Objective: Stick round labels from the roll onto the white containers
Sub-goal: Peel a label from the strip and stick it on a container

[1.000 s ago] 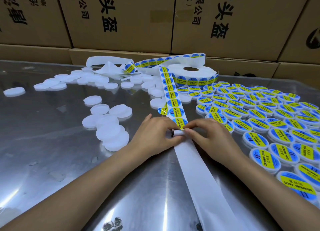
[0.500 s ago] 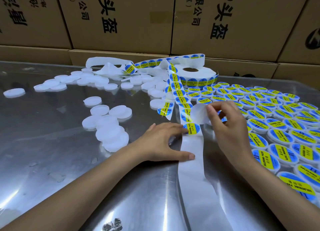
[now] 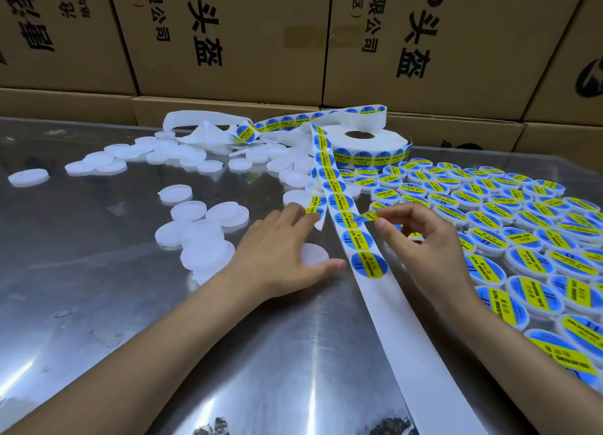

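Observation:
The label roll (image 3: 362,141) lies at the back. Its backing strip (image 3: 421,343) runs toward me with round blue-and-yellow labels (image 3: 368,265) on it. My right hand (image 3: 424,239) pinches one label (image 3: 368,215) between thumb and forefinger, partly peeled, just right of the strip. My left hand (image 3: 277,258) lies flat on the table with straight, spread fingers. A bare white container (image 3: 315,253) sits between its thumb and fingers. Its fingertips touch a loose strip end (image 3: 315,208). Unlabelled white containers (image 3: 202,239) lie to the left, labelled containers (image 3: 528,258) to the right.
The metal table (image 3: 98,304) is shiny and scuffed. Cardboard boxes (image 3: 228,36) with printed characters form a wall along the back edge. Used backing paper (image 3: 208,131) is heaped behind the white containers at the back left.
My right hand no longer holds up the white container and now pinches a label off the strip. My left hand has slid left and forward over a bare container.

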A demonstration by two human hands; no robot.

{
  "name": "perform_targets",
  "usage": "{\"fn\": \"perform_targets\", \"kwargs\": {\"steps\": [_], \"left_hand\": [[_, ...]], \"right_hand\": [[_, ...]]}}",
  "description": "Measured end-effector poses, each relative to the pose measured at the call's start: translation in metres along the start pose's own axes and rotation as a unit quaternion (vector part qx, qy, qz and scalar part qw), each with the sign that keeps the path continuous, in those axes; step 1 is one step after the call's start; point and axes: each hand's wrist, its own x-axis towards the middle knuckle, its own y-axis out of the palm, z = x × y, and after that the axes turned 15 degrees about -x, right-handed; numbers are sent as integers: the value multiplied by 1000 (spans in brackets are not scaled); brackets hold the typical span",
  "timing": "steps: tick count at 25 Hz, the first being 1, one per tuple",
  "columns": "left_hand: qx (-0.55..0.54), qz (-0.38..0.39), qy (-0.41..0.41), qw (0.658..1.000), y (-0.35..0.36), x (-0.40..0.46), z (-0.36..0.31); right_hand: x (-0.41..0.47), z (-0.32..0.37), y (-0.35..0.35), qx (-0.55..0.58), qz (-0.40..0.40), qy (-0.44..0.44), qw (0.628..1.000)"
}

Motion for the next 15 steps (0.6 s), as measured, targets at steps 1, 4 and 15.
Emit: {"fn": "perform_targets", "kwargs": {"steps": [1,4,15], "left_hand": [[16,7,-19,1000,-2,-1,1],[30,35,-82,996,-5,-3,2],[-175,-86,55,979,-3,-3,-5]], "right_hand": [[0,0,-1,-2,-4,6,1000],[0,2,-1,21,-4,42,999],[-3,6,3,160,76,153,972]]}}
